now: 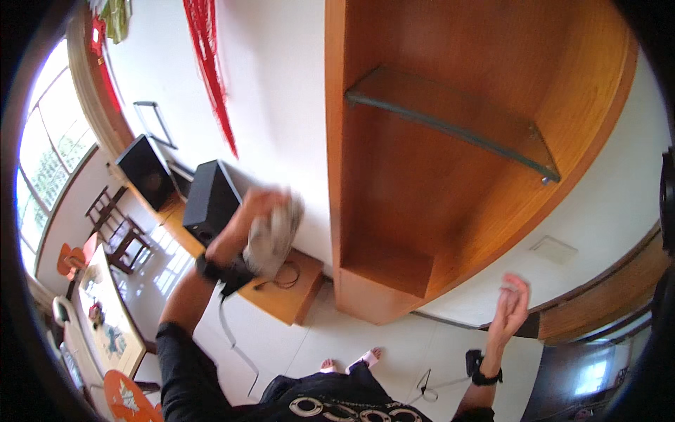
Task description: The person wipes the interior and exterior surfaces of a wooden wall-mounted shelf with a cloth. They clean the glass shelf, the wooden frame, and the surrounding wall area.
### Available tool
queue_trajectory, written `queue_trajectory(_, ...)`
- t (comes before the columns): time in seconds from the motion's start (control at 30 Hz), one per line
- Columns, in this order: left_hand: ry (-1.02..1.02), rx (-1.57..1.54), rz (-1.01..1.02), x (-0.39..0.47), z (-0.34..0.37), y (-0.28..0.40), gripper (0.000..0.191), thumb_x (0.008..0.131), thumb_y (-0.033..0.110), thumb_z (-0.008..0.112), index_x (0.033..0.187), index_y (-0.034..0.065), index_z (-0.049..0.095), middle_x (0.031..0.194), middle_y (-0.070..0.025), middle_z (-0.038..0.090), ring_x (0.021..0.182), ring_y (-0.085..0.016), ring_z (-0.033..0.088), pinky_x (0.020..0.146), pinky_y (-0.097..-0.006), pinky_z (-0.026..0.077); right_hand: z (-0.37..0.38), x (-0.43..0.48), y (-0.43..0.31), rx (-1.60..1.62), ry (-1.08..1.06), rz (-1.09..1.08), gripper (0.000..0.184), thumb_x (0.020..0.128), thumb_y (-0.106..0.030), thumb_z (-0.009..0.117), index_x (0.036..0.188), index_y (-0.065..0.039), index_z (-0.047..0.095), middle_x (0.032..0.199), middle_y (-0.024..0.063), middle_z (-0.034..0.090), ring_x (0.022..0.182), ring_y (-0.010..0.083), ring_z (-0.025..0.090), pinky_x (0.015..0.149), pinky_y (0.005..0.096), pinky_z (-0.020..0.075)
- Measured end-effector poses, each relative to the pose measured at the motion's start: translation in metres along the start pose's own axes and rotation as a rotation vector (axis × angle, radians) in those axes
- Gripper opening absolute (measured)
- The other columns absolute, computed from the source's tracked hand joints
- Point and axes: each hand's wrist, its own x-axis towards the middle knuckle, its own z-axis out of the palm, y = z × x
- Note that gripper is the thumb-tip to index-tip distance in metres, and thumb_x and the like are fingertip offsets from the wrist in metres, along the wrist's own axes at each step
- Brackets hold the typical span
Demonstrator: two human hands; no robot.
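My left hand [259, 204] is raised in front of the white wall and grips a greyish-white cloth [271, 240]. Both are blurred, and part of the cloth hangs below the fingers. To their right stands a wooden display cabinet [403, 221] with a curved side. A glass shelf [448, 117] crosses its inside. My right hand [510, 306] is held out low on the right, beside the cabinet's curved edge. It holds nothing, with its fingers loosely bent.
Two black speakers [211, 198] [145, 171] stand on a low wooden cabinet [279, 295] along the wall. Red tassels [211, 68] hang above. A table [108, 316] and a dark chair [118, 227] are at left. A cable [424, 387] lies on the tiled floor.
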Motion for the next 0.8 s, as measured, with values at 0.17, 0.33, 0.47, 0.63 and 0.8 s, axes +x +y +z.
queue_trajectory(0.17,0.126,-0.479,0.096,0.115,-0.013,0.052,0.050,0.098,0.054,0.048,0.106,0.0073,0.066,0.091,-0.0054,0.068,0.079,-0.013,0.066,0.062,-0.0278,0.057,0.054,0.052,0.021,0.214,0.167,-0.213,0.058,0.103,-0.035,0.046,0.145,0.003,0.035,0.139,0.0177,0.047,0.126,0.0268,0.047,0.104,0.0416,0.0391)
queue_trajectory(0.33,0.065,-0.687,0.305,0.162,0.013,0.072,0.058,0.095,0.059,0.052,0.110,0.0035,0.063,0.093,-0.0046,0.068,0.077,-0.011,0.068,0.057,-0.0240,0.060,0.080,0.074,0.024,0.210,0.191,-0.026,0.048,0.105,-0.041,0.044,0.127,0.002,0.047,0.117,0.0127,0.053,0.107,0.0200,0.049,0.099,0.0355,0.0380)
queue_trajectory(0.47,0.019,-0.594,0.430,0.158,0.025,0.018,0.054,0.091,0.032,0.068,0.129,-0.0044,0.052,0.100,-0.0095,0.068,0.078,-0.015,0.071,0.063,-0.0258,0.063,0.084,0.082,0.021,0.227,0.243,-0.147,0.041,0.105,-0.039,0.046,0.113,0.001,0.048,0.104,0.0075,0.051,0.097,0.0156,0.045,0.092,0.0330,0.0385)
queue_trajectory(0.63,-0.162,-0.817,0.190,0.106,0.082,-0.083,0.044,0.095,0.029,0.064,0.126,-0.0009,0.056,0.103,-0.0120,0.066,0.096,-0.015,0.066,0.070,-0.0281,0.061,0.084,0.080,0.020,0.324,0.194,-0.145,0.049,0.104,-0.032,0.046,0.133,0.007,0.038,0.125,0.0165,0.051,0.112,0.0214,0.049,0.099,0.0369,0.0393)
queue_trajectory(0.8,0.264,-0.362,-0.143,0.070,0.109,-0.075,0.045,0.100,0.041,0.055,0.121,0.0012,0.060,0.099,-0.0047,0.063,0.096,-0.013,0.061,0.081,-0.0284,0.054,0.084,0.082,0.013,0.299,0.196,-0.185,0.045,0.104,-0.030,0.047,0.130,0.007,0.039,0.119,0.0151,0.052,0.105,0.0184,0.049,0.092,0.0334,0.0414)
